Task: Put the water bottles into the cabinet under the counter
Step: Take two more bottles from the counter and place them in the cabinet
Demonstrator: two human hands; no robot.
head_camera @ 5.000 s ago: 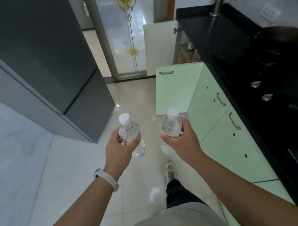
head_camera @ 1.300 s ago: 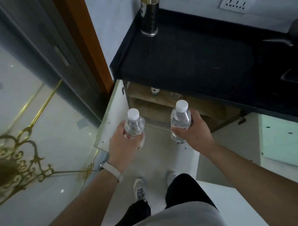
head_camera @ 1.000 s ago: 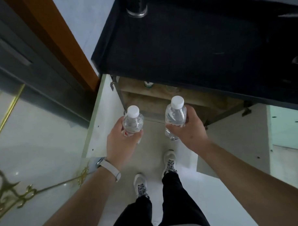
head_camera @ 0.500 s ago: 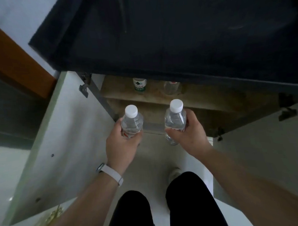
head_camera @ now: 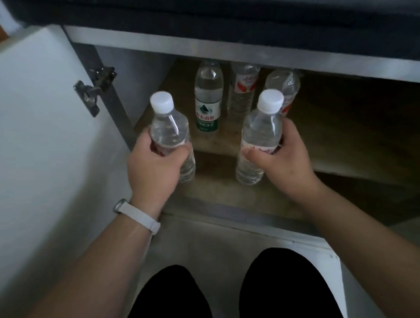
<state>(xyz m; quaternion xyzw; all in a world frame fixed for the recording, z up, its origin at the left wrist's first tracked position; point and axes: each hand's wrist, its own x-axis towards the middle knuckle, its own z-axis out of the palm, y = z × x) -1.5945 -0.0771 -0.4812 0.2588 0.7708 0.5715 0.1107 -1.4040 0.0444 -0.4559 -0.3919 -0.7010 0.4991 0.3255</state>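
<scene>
Clear plastic water bottles were clamped upright at frame centre — one [head_camera: 169,134] in the left hand [head_camera: 154,168], one [head_camera: 260,135] in the right hand [head_camera: 279,161] — at the open cabinet [head_camera: 229,203] mouth. Three bottles [head_camera: 208,97] already stood on its upper shelf. Next: setting both down inside and letting go.

**Open cabinet, bottles crowding the back**

We see three clear plastic bottles, one green-labelled [head_camera: 208,99], standing at the back left of the wooden shelf [head_camera: 345,120]. Its right half lies bare. The white door [head_camera: 37,141] swings wide left; the dark surface edge [head_camera: 223,27] overhangs above.
</scene>
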